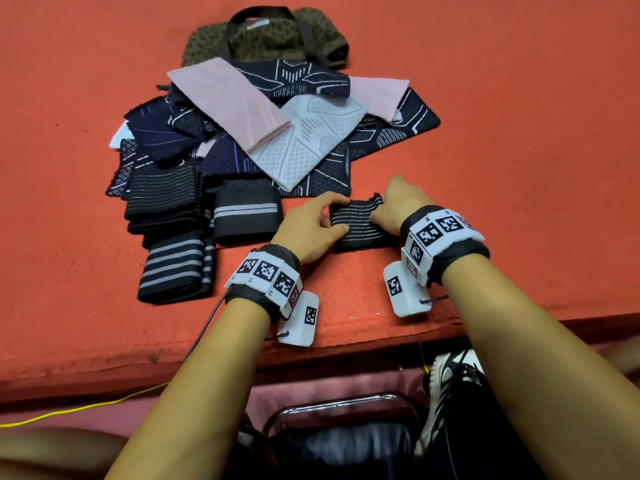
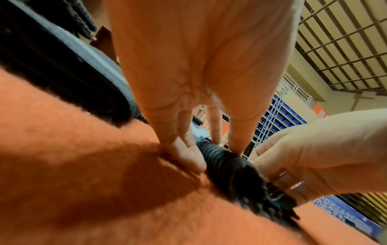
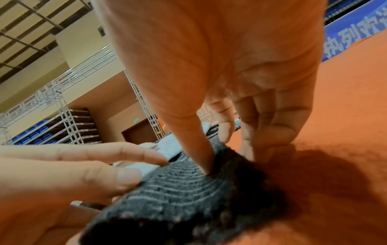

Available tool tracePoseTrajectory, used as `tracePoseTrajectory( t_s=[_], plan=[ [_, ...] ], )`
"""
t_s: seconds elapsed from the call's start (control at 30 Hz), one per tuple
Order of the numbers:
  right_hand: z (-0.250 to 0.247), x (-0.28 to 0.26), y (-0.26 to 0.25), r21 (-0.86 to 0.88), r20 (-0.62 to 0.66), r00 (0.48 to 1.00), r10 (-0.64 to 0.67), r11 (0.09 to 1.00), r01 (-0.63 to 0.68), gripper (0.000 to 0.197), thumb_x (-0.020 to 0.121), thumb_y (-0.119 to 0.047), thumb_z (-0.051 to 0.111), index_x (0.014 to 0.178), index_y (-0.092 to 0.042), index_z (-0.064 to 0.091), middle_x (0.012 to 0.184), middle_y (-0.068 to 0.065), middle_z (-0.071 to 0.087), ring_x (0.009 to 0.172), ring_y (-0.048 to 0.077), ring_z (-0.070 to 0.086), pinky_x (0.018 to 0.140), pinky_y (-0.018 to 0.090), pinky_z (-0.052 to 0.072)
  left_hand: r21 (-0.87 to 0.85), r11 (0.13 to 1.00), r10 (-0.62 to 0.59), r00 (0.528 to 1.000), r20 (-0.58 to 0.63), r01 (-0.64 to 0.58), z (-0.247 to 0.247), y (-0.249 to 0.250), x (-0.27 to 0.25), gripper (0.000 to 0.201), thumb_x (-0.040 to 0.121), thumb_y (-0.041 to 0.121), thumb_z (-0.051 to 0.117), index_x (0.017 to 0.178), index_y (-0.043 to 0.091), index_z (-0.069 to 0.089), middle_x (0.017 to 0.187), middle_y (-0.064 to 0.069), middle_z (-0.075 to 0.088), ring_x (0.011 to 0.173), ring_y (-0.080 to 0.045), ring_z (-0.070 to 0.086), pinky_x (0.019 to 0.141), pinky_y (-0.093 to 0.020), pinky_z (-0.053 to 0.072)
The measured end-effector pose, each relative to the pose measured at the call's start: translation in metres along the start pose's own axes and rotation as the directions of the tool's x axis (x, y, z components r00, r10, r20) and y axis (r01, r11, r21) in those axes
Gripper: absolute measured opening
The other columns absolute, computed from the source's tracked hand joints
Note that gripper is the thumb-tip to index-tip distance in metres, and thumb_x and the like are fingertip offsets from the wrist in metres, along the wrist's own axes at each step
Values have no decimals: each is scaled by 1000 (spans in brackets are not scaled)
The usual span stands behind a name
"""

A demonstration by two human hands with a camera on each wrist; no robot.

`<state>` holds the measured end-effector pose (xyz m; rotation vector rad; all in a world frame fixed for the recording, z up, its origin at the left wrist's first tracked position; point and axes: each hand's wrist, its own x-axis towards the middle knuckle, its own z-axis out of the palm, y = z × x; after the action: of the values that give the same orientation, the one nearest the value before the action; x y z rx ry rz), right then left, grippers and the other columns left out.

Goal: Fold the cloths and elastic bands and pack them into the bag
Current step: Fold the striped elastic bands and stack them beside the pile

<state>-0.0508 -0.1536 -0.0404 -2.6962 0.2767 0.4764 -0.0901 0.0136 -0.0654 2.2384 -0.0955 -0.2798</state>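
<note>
Item: striped elastic band [image 1: 360, 223], black with thin pale lines, lying folded on the orange table [image 1: 519, 133] just nearer the person than the cloth pile [image 1: 263, 133], at its right corner.

Hands: left hand [image 1: 311, 230] pinches the band's left edge, thumb on the near side and fingers curled over the top. Right hand [image 1: 398, 206] pinches the right edge, thumb [image 3: 201, 149] pressing into the top layer and fingers tucked at the side. Holding both ends at once appears meant to keep the springy layers from opening while the fold is squared.

Landmark: cloth pile, loose navy, pink and white patterned pieces overlapping, apparently not yet folded.

Folded bands [image 1: 173, 271]: several black pieces with grey stripes, stacked and set side by side at the near-left edge of the pile, likely parked there as finished work, close to hand.

Bag [image 1: 270, 39]: olive patterned, dark handles, lying directly beyond the pile, partly covered by its far edge. Whether it is open cannot be told. Its place behind the pile suggests packing waits until folding is further on.

Stage, judged: folding in progress, packing not begun.
</note>
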Motion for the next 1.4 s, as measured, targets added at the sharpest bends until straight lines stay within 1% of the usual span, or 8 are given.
tracePoseTrajectory(
  t_s=[0.23,0.4,0.53,0.67,0.87,1.03,1.23,1.4],
  plan=[
    [-3,-2,0,-70,18,996,-90,993,91,21,88,-18,52,108,-13,57,106,14,64,93,35,60,69,34,42,123,992,6,999,-37,-1,2,1,1,30,86,18,69,113,32,66,79,5,61,73,-10,57,71,-17,44],
    [-8,-3,-8,-24,37,988,-151,988,152,18,90,-14,46,100,-7,60,100,16,64,86,34,59,69,33,43,132,991,9,995,-103,4,-11,6,-1,35,84,12,63,116,27,67,78,6,61,72,-8,55,73,-19,44],
    [-9,-5,-23,54,-13,978,-209,976,209,20,88,-11,46,97,-6,62,98,13,65,84,32,59,70,32,44,90,996,-2,982,-189,19,-31,1,-4,35,84,10,62,114,29,68,72,7,55,66,-6,53,61,-3,39],
    [-4,-7,-41,125,-48,954,-296,946,300,14,84,-9,51,93,-15,60,104,9,65,90,28,60,72,29,42,27,998,-41,959,-281,51,-51,-9,-10,33,85,12,63,111,31,70,85,2,66,72,-11,63,72,-16,51],
    [9,-12,-67,196,-96,896,-433,875,443,17,88,-9,51,102,-18,56,103,8,63,87,21,55,72,26,38,11,996,-74,905,-419,87,-79,-21,-17,34,86,9,61,113,28,69,88,6,63,67,-6,59,76,-16,50],
    [19,-21,-94,208,-95,854,-511,829,519,28,88,-7,48,113,-14,55,106,8,62,93,23,56,78,31,45,46,986,-116,862,-493,159,-98,-30,-23,41,82,14,56,118,28,68,104,-7,65,90,-19,64,96,-35,49],
    [25,-28,-110,171,-89,834,-545,816,552,31,91,-4,46,121,-12,53,110,9,61,101,24,55,78,28,38,145,965,-113,846,-521,218,-106,-35,-29,43,87,12,56,127,21,64,120,-13,57,108,-24,58,102,-31,42],
    [31,-30,-116,145,-54,825,-562,813,564,40,90,-4,49,129,-12,51,122,12,59,112,29,55,97,38,44,188,949,-125,849,-513,254,-103,-38,-30,48,88,5,58,136,9,58,134,-8,42,119,-19,50,98,-13,27]
  ],
)
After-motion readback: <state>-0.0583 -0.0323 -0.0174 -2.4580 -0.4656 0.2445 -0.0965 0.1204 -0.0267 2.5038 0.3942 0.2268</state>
